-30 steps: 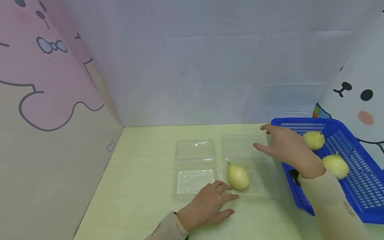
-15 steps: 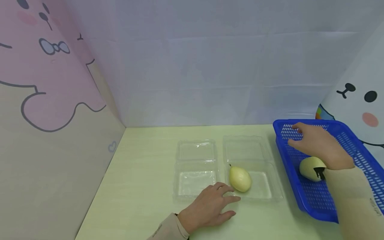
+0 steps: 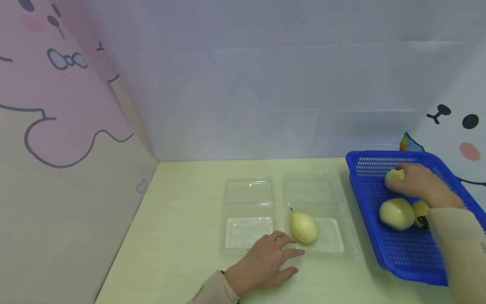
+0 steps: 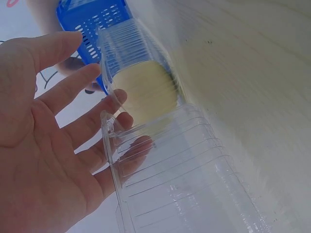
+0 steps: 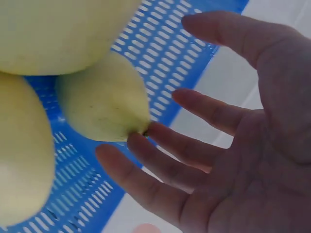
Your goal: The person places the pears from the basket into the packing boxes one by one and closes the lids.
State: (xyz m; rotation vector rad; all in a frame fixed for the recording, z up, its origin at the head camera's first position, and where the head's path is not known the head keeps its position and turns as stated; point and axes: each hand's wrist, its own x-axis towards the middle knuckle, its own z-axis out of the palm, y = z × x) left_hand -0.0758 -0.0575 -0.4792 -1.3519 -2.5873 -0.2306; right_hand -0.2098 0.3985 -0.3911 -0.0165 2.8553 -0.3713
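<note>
My right hand (image 3: 425, 183) is down in the blue basket (image 3: 364, 230), its thumb and fingers round a yellow-green pear (image 3: 395, 175) near the back. In the right wrist view its fingers look spread at the stem end of a pear (image 5: 104, 99). My left hand (image 3: 263, 264) lies with fingers spread at the front rims of two clear plastic clamshell boxes. The right box (image 3: 330, 234) holds one pear (image 3: 304, 228), stem toward the back left. The left box (image 3: 248, 234) has its lid laid back and holds nothing.
Two more pears, a near one (image 3: 396, 214) and a partly hidden one (image 3: 419, 209), lie in the basket by my right sleeve. A pale cloth wall (image 3: 243, 84) stands behind the table (image 3: 182, 219); printed panels flank both sides.
My right hand has moved from above the right box's lid into the basket and closed round the far pear. My left hand and the pear in the box have stayed put.
</note>
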